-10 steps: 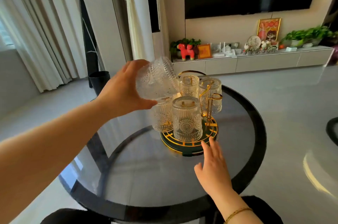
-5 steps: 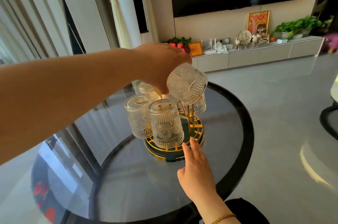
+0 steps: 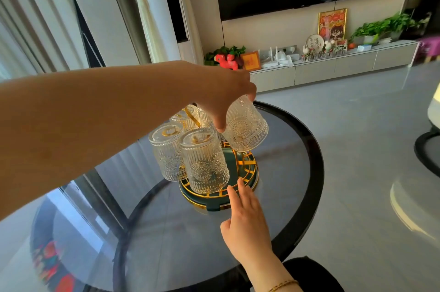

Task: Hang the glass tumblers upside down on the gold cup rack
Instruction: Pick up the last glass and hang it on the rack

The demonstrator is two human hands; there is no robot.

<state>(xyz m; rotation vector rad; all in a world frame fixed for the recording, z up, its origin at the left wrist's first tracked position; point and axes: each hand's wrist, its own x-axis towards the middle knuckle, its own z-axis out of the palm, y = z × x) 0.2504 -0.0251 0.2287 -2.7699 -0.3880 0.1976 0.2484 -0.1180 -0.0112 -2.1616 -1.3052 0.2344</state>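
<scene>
The left hand [image 3: 223, 91] now holds a tumbler [image 3: 245, 125] from above by its base, mouth down and a little tilted, at the right side of the rack [image 3: 242, 168]. One second ago this same glass was on the left of the rack, lying almost on its side in the hand. Half a second ago it was above the rack, still turning. So the glass was carried across and turned over, and it is now low, close to the height of the other glasses. I judge that it is going onto a free gold peg, but the peg itself is hidden behind the glass, so I cannot tell if it is already inside.

The grip of the left hand is closed around the base of the tumbler, with the thumb on the near side. The right hand [image 3: 247, 222] is open and flat, and holds nothing. Its fingertips [image 3: 240, 184] touch the near edge of the rack base, as in both earlier pictures, probably to keep it steady.

Four other tumblers already hang upside down; the two nearest [image 3: 204, 160] [image 3: 166, 153] are clear to see. The rack stands on the round glass surface [image 3: 297, 172].

If this glass sits well, five are done, and I see no loose tumbler waiting on the surface.
</scene>
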